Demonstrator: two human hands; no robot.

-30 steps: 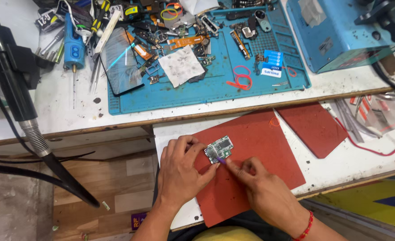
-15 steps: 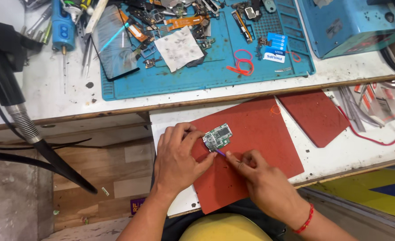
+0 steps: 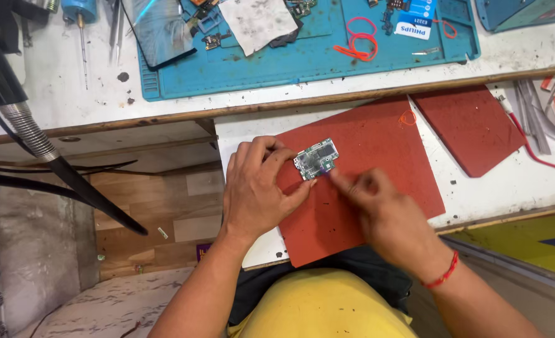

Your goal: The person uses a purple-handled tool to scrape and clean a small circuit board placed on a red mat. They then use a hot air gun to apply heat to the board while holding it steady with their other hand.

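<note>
Circuit board (image 3: pixel 316 159): small, green and silver, lying flat on the upper left part of the large red mat (image 3: pixel 378 156), between the two hands.
Left hand (image 3: pixel 255 191): rests on the left edge of the red mat, palm down; its fingers (image 3: pixel 271 150) curl round the board's left side, thumb tip touching the lower edge, so the board is pinched in place.
Right hand (image 3: pixel 384 216): comes in from the lower right, slightly blurred; fingers drawn together with the forefinger tip at the board's lower right corner. Whether something thin is pinched between them cannot be told.
Right wrist: a red thread band (image 3: pixel 443 275) circles it.
Large red mat: lies on the white worktop (image 3: pixel 503 188) just in front of the person, tilted a little, one corner over the near edge.
Second red mat (image 3: pixel 468 125): smaller, to the right of the first, just beside it.
Blue work mat (image 3: pixel 315 59): further back, well apart from the hands, strewn with small parts, a red rubber band (image 3: pixel 359 40), a greyish white cloth (image 3: pixel 257 22) and a dark phone screen (image 3: pixel 158 31).
Black flexible hose (image 3: pixel 20 119): runs down the left side, clear of the worktop.
Person's clothing: yellow shirt (image 3: pixel 321 307) at the bottom edge.
</note>
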